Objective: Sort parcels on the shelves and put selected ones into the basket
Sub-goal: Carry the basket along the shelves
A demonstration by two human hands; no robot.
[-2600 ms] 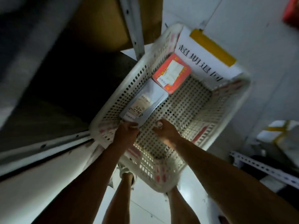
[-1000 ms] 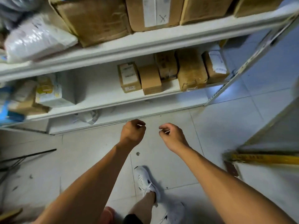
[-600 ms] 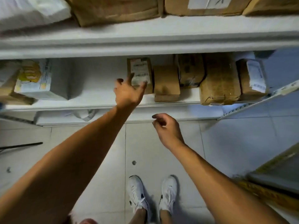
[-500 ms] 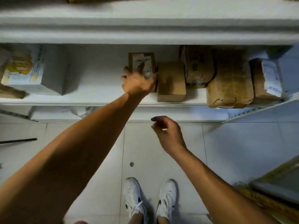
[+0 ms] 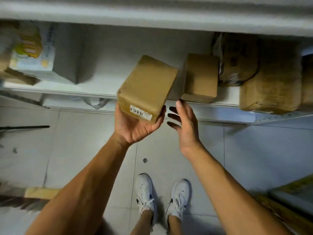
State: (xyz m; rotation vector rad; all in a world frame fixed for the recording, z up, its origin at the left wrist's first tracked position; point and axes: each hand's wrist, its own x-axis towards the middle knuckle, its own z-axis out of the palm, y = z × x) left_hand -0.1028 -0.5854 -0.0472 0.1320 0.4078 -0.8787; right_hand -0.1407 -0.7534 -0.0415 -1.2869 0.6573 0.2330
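Note:
My left hand [image 5: 135,126] holds a brown cardboard parcel [image 5: 147,85] from below, palm up, with the thumb and fingers curled round its near end. A small white number label sits on the face turned to me. The parcel is tilted and off the white lower shelf [image 5: 105,82], above the shelf's front edge. My right hand [image 5: 185,123] is just to the right of the parcel, fingers straight and spread, not touching it. The basket is not in view.
Several brown parcels [image 5: 200,78] stand on the right part of the shelf, a larger wrapped one [image 5: 271,85] farthest right. A white printed box [image 5: 33,61] sits at the left. An upper shelf board [image 5: 152,12] overhangs. Tiled floor [image 5: 84,141] and my shoes lie below.
My left hand reached to the labelled parcel on the lower shelf, took hold of it and pulled it off toward me. My right hand rose and opened beside it.

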